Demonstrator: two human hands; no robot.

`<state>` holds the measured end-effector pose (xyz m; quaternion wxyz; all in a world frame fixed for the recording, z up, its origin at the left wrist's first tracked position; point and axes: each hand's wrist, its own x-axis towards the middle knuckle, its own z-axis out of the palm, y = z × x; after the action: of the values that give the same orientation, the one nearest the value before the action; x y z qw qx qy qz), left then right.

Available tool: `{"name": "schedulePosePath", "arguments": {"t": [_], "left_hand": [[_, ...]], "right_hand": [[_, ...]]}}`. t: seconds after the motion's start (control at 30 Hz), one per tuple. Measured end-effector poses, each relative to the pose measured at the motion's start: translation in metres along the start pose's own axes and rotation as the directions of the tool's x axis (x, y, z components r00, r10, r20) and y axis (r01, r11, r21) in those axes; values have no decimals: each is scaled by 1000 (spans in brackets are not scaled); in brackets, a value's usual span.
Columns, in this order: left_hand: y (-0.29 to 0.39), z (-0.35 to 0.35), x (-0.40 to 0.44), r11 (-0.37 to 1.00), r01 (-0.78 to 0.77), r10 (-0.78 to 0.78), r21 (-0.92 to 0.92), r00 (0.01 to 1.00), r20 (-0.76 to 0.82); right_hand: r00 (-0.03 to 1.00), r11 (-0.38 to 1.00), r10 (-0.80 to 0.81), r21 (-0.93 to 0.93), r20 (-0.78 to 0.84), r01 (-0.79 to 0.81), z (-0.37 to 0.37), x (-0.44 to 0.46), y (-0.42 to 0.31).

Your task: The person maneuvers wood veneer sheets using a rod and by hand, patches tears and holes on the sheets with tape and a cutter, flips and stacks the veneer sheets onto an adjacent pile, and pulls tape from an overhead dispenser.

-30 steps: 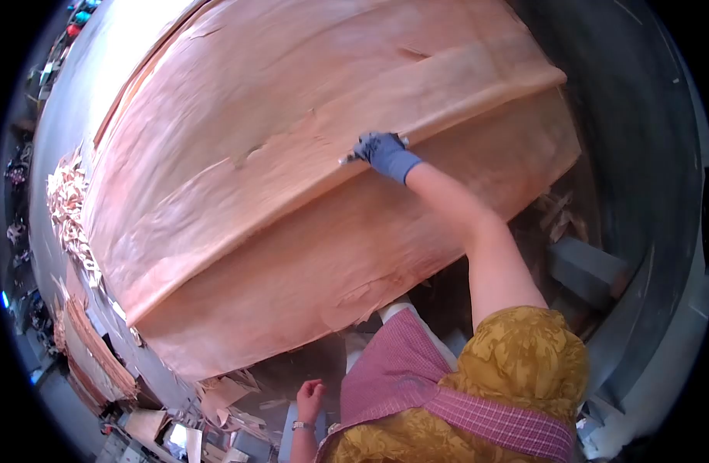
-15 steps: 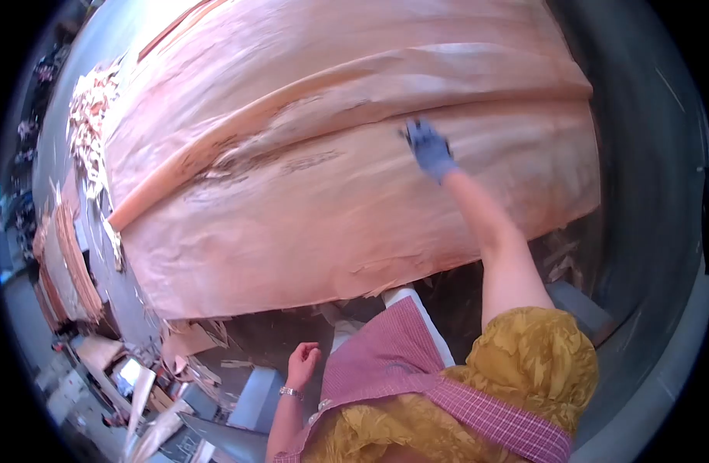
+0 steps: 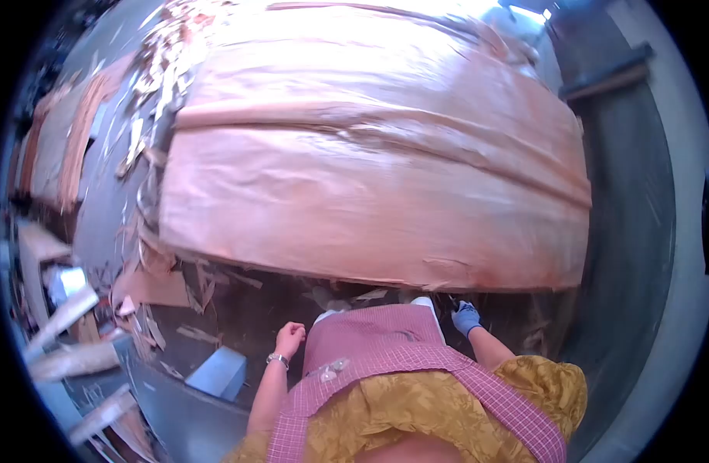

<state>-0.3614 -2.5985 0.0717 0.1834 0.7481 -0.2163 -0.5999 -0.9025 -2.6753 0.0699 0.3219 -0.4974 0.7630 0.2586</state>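
A large stack of thin reddish wood sheets [image 3: 370, 208] fills the middle of the view, its top sheet wavy with a raised fold running across. My left hand [image 3: 291, 336], bare with a watch at the wrist, hangs beside the pink apron [image 3: 377, 332] with its fingers curled; nothing shows in it. Low by my right side, just below the stack's near edge, is my right hand [image 3: 466, 317] in a blue-grey glove. Its fingers are closed around a small dark object that is too blurred to name.
Torn veneer strips [image 3: 169, 69] lie left of the stack. Another sheet pile [image 3: 61, 147] stands farther left. A blue-grey block [image 3: 219, 372] and wood scraps [image 3: 150, 287] are at the lower left. A dark beam [image 3: 609, 81] lies at the upper right.
My right hand has drawn back from the top sheet down to my side. The sheet's fold has changed shape. The view has turned, and my left hand stays low with curled fingers.
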Motion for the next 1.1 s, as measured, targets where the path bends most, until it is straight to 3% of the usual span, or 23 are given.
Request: {"name": "schedulePosePath", "arguments": {"t": [0.1,0.23,0.37,0.5,0.67,0.77,0.8,0.97,1.03,1.1], "left_hand": [[-26,-83,-17,992,-49,32,-115,989,-145],[-62,-183,-43,968,-101,7,-229,925,-380],[-74,-259,-50,897,-103,-68,-429,929,-365],[-74,-367,-34,902,-91,1,-421,978,-210],[-58,-550,20,820,-255,67,-512,932,-357],[-74,-656,50,756,-242,-33,-608,914,-404],[-78,-688,55,773,-203,-85,-601,905,-416],[-187,-815,99,961,-107,-55,-254,827,-559],[-215,-854,100,964,-16,-125,-266,856,-502],[-205,-900,86,979,202,-195,-32,871,-451]], "right_hand": [[985,985,-171,-42,-40,169,-11,-9,-76],[933,918,-357,-165,53,360,-10,-14,-209],[868,851,-486,-172,101,496,-5,-21,-352],[855,820,-486,-245,178,517,11,-33,-493],[833,788,-503,-273,231,551,53,-50,-657],[537,409,-839,-553,85,726,151,23,-725],[855,827,-497,-220,147,518,118,-40,-786],[776,750,-619,-201,122,630,71,-141,-985],[759,735,-641,-192,114,650,52,-158,-1059],[747,726,-659,-190,81,661,43,-153,-1122]]}}
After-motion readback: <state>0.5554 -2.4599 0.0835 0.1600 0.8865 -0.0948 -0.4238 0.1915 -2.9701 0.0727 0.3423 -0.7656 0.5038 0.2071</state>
